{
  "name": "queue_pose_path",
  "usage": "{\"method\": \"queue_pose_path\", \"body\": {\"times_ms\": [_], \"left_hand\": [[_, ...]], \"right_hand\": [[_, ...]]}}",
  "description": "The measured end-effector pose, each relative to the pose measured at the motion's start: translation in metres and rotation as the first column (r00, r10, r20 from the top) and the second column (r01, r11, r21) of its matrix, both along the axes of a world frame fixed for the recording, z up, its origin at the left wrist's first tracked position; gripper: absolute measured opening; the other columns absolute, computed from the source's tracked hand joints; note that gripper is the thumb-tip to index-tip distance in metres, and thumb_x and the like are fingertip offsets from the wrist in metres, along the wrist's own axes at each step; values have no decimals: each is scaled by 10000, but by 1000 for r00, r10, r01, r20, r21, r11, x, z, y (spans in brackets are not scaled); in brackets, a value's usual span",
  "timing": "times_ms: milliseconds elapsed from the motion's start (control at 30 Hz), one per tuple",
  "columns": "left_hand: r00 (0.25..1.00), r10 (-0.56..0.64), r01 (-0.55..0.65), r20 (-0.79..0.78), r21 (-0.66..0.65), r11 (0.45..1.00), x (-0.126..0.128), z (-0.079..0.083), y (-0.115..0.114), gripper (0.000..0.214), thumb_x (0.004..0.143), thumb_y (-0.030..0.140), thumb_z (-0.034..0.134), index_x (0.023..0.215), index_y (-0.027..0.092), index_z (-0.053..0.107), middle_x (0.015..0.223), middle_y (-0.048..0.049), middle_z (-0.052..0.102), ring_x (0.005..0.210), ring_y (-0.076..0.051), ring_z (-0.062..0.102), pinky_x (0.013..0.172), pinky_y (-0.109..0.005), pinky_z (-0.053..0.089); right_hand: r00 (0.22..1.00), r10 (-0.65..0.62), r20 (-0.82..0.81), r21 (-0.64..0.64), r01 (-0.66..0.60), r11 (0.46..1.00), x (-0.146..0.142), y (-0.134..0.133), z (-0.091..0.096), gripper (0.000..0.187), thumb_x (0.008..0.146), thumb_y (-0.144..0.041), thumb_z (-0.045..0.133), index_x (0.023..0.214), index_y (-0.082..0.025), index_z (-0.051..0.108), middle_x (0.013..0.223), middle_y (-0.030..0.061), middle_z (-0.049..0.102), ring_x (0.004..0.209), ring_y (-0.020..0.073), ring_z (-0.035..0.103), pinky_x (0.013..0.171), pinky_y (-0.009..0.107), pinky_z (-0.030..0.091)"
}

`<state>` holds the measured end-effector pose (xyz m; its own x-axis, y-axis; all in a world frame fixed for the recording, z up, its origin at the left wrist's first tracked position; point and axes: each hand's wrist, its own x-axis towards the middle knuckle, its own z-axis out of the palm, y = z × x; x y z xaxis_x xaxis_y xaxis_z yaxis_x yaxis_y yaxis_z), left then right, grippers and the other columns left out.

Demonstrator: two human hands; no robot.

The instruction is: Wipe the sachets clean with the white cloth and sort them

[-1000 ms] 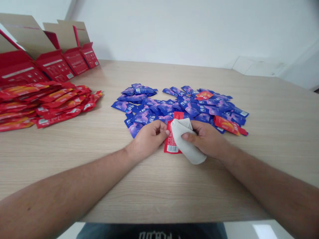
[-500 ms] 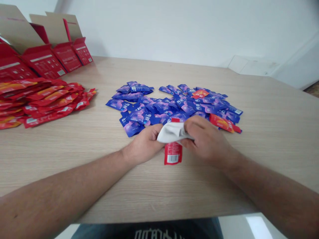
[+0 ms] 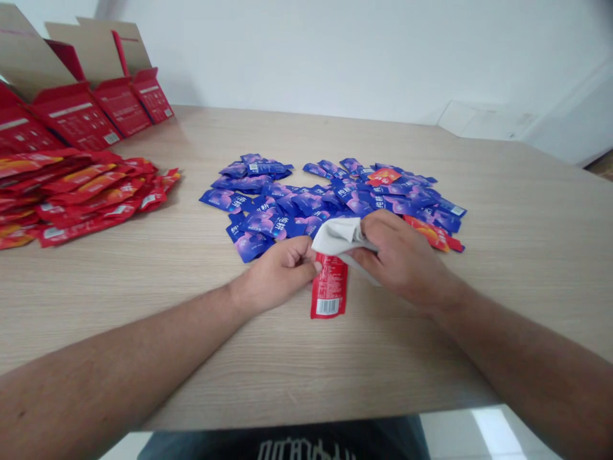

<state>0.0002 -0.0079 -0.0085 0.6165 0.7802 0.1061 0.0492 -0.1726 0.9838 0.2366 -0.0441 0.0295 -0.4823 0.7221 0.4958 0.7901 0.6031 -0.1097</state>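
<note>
Left hand [image 3: 275,275] seems to pinch a red packet [image 3: 329,287], right hand [image 3: 400,259] grips a white cloth [image 3: 340,237]; blue packets [image 3: 330,198] lie heaped, a red pile [image 3: 81,191] sits aside.

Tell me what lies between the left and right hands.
The head view shows a crumpled white cloth and a red sachet between the left hand and right hand.
</note>
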Motion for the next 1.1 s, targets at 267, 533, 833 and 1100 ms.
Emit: {"method": "queue_pose_path", "body": {"times_ms": [267,533,833,1100], "left_hand": [[999,-34,34,27,-3,999,1,1,0,164,868,270,714,857,150,604,789,3,640,720,-123,556,694,-245,467],[996,-81,82,-31,64,995,-1,1,-1,113,902,223,635,833,152,578,766,12,601,686,-110,515,650,-238,426],[995,-52,56,-83,40,998,-2,1,-3,170,908,273,640,813,154,563,705,30,555,632,-98,465,594,-226,385],[999,50,-51,-21,-51,997,3,-3,3,132,858,263,699,871,150,633,780,-8,644,716,-134,587,669,-253,461]], "right_hand": [[998,56,-12,-28,-57,998,1,2,0,156,993,-334,617,933,-202,558,976,79,624,922,242,594,803,355,463],[999,10,-48,-15,-10,1000,8,12,0,225,992,-403,625,904,-209,550,938,61,617,889,227,581,784,337,446],[997,3,-75,25,-1,1000,8,12,-1,205,983,-380,642,922,-201,565,927,55,629,897,227,603,786,330,459],[999,25,25,-5,-25,1000,3,1,2,129,993,-326,607,972,-203,576,998,91,642,943,255,611,817,365,481]]}}
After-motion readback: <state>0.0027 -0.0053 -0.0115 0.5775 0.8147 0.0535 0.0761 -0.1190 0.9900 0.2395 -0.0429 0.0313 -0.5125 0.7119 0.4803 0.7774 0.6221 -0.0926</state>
